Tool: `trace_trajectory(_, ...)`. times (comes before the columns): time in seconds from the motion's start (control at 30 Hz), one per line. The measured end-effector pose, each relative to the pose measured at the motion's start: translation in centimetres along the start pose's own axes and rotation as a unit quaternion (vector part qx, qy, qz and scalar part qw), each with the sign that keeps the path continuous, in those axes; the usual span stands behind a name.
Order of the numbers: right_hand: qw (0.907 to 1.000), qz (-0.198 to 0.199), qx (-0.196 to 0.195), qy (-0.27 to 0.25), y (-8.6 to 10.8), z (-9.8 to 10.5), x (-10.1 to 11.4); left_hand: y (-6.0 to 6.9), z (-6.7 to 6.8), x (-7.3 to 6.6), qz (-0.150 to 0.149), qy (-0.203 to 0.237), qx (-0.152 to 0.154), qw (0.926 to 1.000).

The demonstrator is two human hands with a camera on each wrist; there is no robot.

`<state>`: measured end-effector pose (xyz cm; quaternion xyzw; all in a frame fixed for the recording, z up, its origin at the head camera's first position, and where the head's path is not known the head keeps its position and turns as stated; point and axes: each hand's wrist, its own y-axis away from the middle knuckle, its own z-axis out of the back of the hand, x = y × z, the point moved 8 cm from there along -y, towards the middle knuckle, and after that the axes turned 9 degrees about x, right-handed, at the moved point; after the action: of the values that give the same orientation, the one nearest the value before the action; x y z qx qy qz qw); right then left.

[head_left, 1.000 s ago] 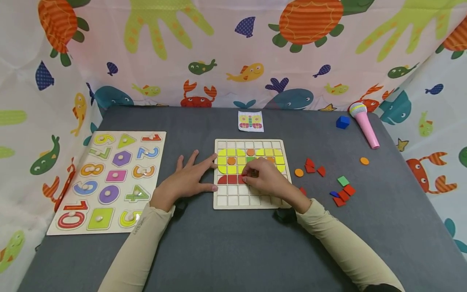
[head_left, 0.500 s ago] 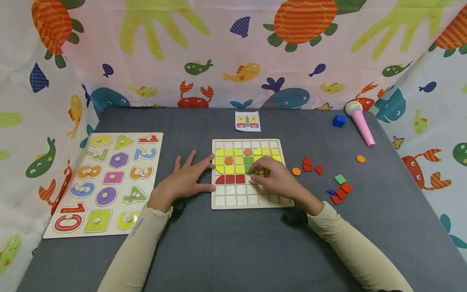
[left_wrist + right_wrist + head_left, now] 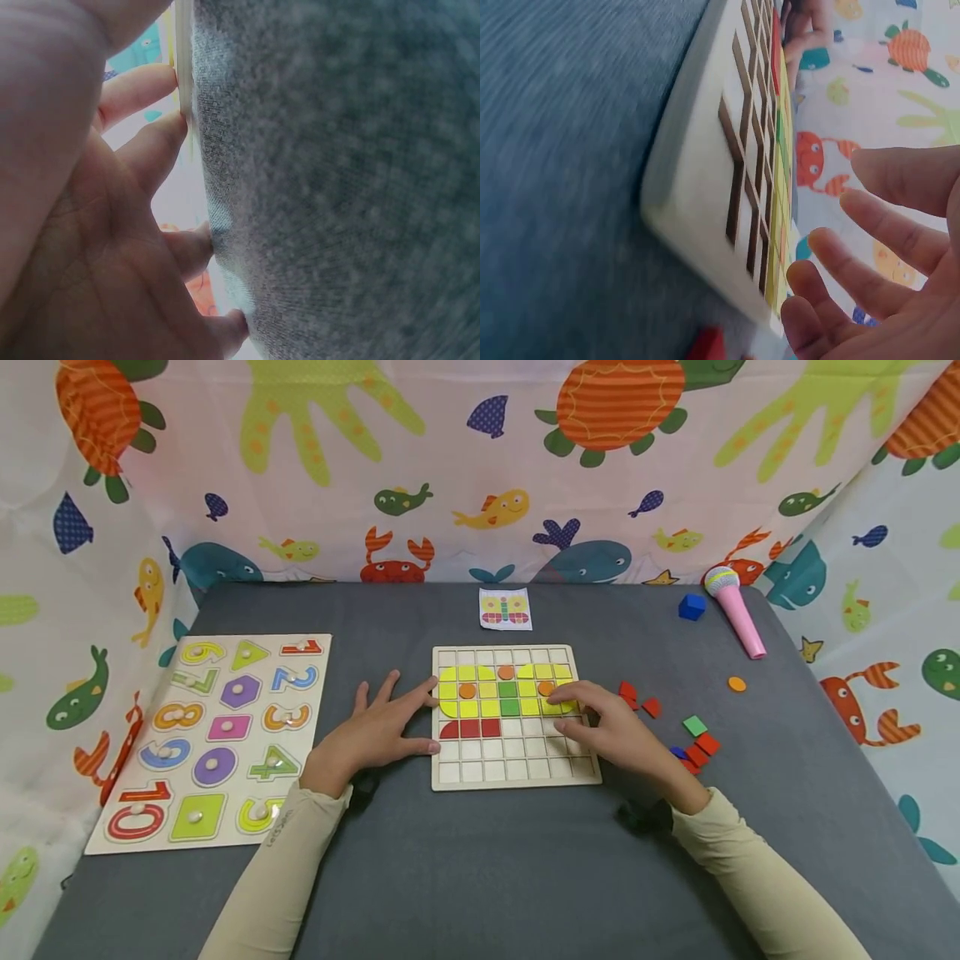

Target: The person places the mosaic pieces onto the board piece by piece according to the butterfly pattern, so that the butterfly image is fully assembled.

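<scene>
A wooden grid board (image 3: 517,772) lies on the grey table. Yellow tiles (image 3: 490,708), orange discs (image 3: 467,691) and green squares (image 3: 509,707) sit in its upper rows, and red tiles (image 3: 469,728) fill the left of the row below. My left hand (image 3: 371,735) has its fingers spread, with the thumb and a finger touching the board's left edge. My right hand (image 3: 622,731) is over the board's right side, fingers loosely bent and thumb apart; in the right wrist view no piece shows between its fingers (image 3: 866,281).
Right of the board lie red pieces (image 3: 651,707), red squares (image 3: 707,743), a green square (image 3: 694,725), a blue piece (image 3: 678,752) and an orange disc (image 3: 737,684). Behind are a patterned card (image 3: 505,620), blue cube (image 3: 692,607) and pink toy microphone (image 3: 738,618). A number puzzle (image 3: 317,675) lies left.
My right hand has withdrawn rightward from the red row, with its fingers parting and the third red tile now uncovered. My left hand keeps its place at the board's edge. The view has shifted slightly.
</scene>
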<state>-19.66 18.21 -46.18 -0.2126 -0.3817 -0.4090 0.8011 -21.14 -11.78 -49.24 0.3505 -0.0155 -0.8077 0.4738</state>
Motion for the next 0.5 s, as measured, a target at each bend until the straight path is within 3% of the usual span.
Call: trace_trajectory(0.5, 0.9974, -0.053, -0.028, 0.041, 5.1, 4.0, -2.1, 0.1, 0.2, -0.1, 0.005, 0.002, 0.001, 1.0)
